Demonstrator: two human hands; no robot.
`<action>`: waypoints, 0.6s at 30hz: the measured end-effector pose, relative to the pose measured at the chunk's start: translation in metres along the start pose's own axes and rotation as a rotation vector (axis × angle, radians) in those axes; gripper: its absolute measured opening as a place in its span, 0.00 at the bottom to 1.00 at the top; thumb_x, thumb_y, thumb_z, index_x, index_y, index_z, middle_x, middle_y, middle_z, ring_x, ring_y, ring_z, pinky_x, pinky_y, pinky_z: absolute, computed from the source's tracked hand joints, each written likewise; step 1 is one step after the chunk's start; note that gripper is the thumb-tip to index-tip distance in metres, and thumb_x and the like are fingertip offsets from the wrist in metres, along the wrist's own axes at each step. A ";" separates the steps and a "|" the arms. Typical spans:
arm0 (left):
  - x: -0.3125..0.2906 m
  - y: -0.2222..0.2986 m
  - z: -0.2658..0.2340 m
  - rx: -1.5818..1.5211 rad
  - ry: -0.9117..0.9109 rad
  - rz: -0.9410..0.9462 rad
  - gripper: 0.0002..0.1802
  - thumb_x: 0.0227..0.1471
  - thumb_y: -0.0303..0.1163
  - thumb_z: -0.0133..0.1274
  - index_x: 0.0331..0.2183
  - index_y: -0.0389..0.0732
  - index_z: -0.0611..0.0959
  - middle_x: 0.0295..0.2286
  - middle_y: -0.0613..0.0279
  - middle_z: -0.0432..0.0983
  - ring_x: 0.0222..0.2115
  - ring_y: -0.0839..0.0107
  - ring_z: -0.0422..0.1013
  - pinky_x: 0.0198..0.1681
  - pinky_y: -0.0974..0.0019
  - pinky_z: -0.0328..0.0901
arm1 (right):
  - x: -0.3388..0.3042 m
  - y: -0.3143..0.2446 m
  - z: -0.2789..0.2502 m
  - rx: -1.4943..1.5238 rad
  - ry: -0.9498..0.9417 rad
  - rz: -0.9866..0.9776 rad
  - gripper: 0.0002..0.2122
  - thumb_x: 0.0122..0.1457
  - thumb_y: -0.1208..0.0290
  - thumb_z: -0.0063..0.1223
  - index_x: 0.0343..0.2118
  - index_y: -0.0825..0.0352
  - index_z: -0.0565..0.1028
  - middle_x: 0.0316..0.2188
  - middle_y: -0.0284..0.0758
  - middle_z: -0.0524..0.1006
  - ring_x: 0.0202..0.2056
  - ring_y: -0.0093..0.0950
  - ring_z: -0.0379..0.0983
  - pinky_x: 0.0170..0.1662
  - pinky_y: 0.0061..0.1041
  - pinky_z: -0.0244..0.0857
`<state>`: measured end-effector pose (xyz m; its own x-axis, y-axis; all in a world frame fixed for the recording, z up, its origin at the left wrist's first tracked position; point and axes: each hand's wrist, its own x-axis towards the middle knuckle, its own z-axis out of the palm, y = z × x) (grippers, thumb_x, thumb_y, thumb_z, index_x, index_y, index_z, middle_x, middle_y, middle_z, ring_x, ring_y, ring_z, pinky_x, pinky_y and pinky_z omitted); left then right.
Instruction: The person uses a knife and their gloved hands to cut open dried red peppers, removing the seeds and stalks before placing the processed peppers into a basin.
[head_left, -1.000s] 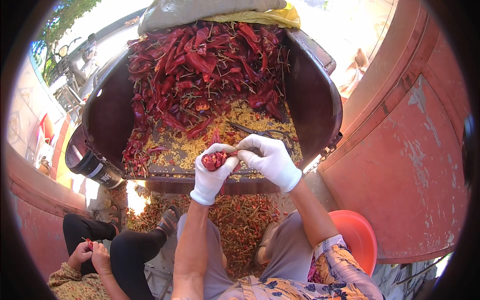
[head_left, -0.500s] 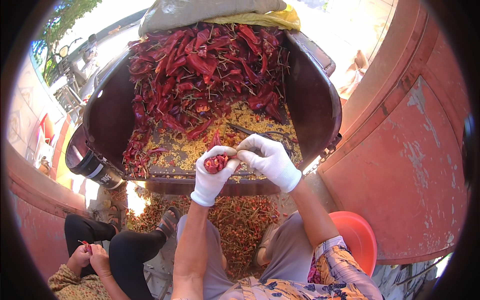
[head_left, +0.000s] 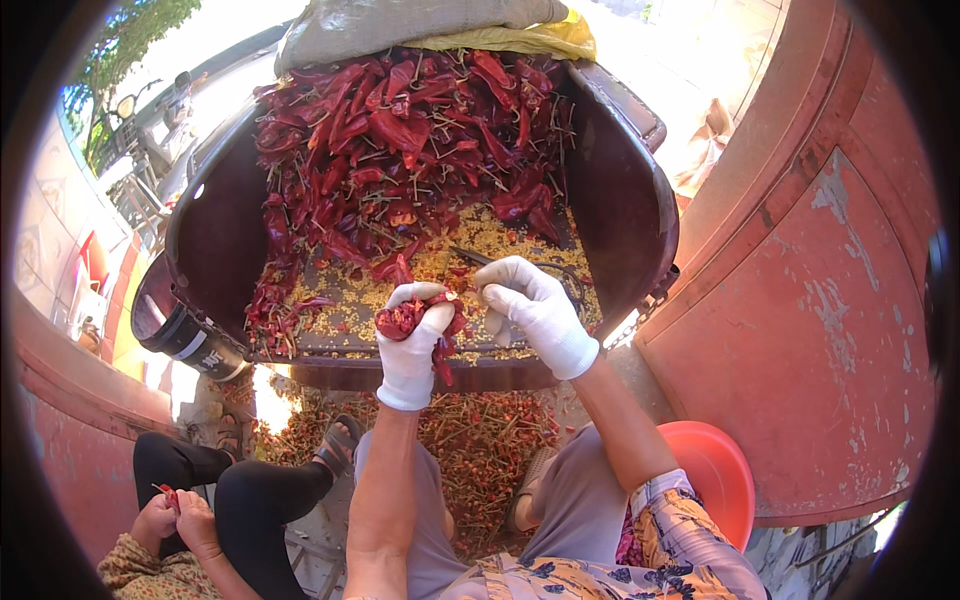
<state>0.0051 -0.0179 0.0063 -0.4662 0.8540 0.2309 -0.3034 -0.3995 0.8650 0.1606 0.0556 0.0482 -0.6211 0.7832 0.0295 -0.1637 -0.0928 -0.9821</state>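
Work looks maybe a third done, judging by what lies where: the big dark tub (head_left: 630,210) has a thick heap of whole dried red chillies (head_left: 400,140) filling its far half w/ stems on, while its near half is covered by a layer of loose yellow seeds (head_left: 350,300) & bits. Lots left to go. Left hand (head_left: 412,335), white-gloved, is closed round a small bunch of chillies (head_left: 400,318) at the tub's near rim, a few pods hanging below the fist. Right hand (head_left: 530,305), also gloved, sits just beside it, fingers curled loosely toward the bunch; can't tell if it pinches anything. Dark scissors (head_left: 520,268) lie on the seeds just behind the right hand. On the ground under the tub, betw. the person's knees, a wide scatter of cut stems and scraps (head_left: 470,440). An orange plastic basin (head_left: 715,475) sits by the right elbow, contents hidden. Lower left, another person's hands (head_left: 175,515) hold a chilli. Grey sack (head_left: 400,25) & yellow bag (head_left: 540,38) lie past the tub's far edge.
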 end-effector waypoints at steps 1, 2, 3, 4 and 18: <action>-0.001 0.002 0.002 0.031 -0.014 0.009 0.10 0.48 0.22 0.57 0.36 0.37 0.78 0.32 0.66 0.76 0.33 0.78 0.71 0.39 0.72 0.67 | 0.000 0.002 0.003 -0.103 0.034 -0.081 0.09 0.60 0.72 0.53 0.42 0.68 0.74 0.30 0.28 0.75 0.28 0.16 0.72 0.30 0.15 0.67; -0.001 0.002 0.003 0.062 -0.029 0.018 0.10 0.48 0.22 0.57 0.36 0.37 0.79 0.32 0.66 0.76 0.32 0.79 0.71 0.38 0.72 0.67 | 0.000 0.004 0.006 -0.207 0.068 -0.162 0.08 0.59 0.73 0.54 0.41 0.68 0.75 0.30 0.28 0.75 0.29 0.16 0.72 0.31 0.16 0.66; 0.000 0.002 0.003 0.103 -0.044 0.026 0.09 0.48 0.21 0.57 0.35 0.37 0.79 0.31 0.65 0.76 0.32 0.79 0.71 0.38 0.72 0.67 | 0.001 0.005 0.007 -0.310 0.102 -0.246 0.08 0.58 0.74 0.55 0.41 0.68 0.76 0.30 0.28 0.76 0.30 0.16 0.71 0.32 0.16 0.66; 0.000 0.001 0.004 0.144 -0.059 0.035 0.09 0.48 0.21 0.57 0.35 0.36 0.79 0.31 0.65 0.77 0.32 0.79 0.71 0.38 0.73 0.67 | 0.006 0.011 0.005 -0.530 0.088 -0.529 0.08 0.56 0.76 0.58 0.39 0.68 0.78 0.30 0.30 0.76 0.30 0.18 0.71 0.34 0.18 0.65; 0.023 0.050 0.038 -0.045 0.050 -0.001 0.11 0.51 0.25 0.57 0.39 0.38 0.79 0.31 0.66 0.76 0.27 0.80 0.72 0.29 0.77 0.68 | -0.053 0.052 0.080 -0.396 0.271 -0.256 0.16 0.58 0.76 0.50 0.50 0.68 0.67 0.19 0.41 0.73 0.20 0.32 0.74 0.28 0.28 0.68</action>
<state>0.0112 -0.0054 0.0714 -0.5068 0.8369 0.2067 -0.3403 -0.4145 0.8440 0.1235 -0.0400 0.0100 -0.3707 0.8858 0.2793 0.0502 0.3194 -0.9463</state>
